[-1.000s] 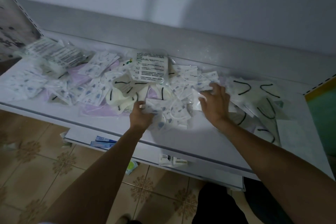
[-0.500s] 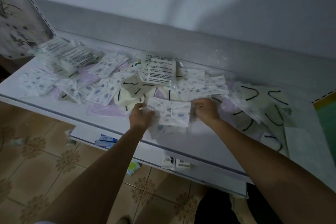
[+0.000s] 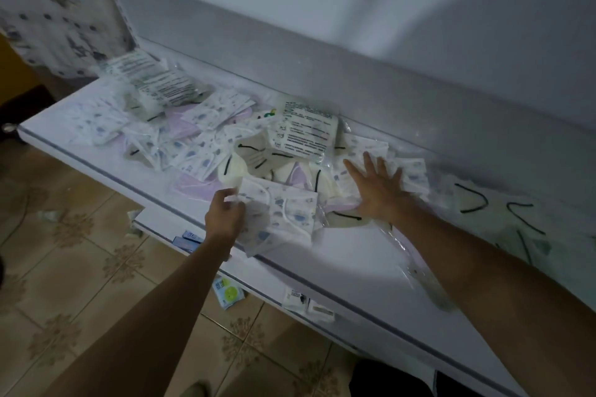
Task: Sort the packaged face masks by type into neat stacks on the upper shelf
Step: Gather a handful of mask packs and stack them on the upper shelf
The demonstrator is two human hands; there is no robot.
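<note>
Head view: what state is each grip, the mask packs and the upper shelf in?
Left grip: holds a bundle of printed packs.
Right grip: open, fingers spread on loose printed packs.
Mask pile: mixed, unsorted.
Upper shelf: no neat stacks yet.

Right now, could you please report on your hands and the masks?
Left hand grips blue-printed mask packs. Right hand open, spread over loose printed packs. Cream masks and lilac masks mixed between, upper shelf unsorted.
</note>
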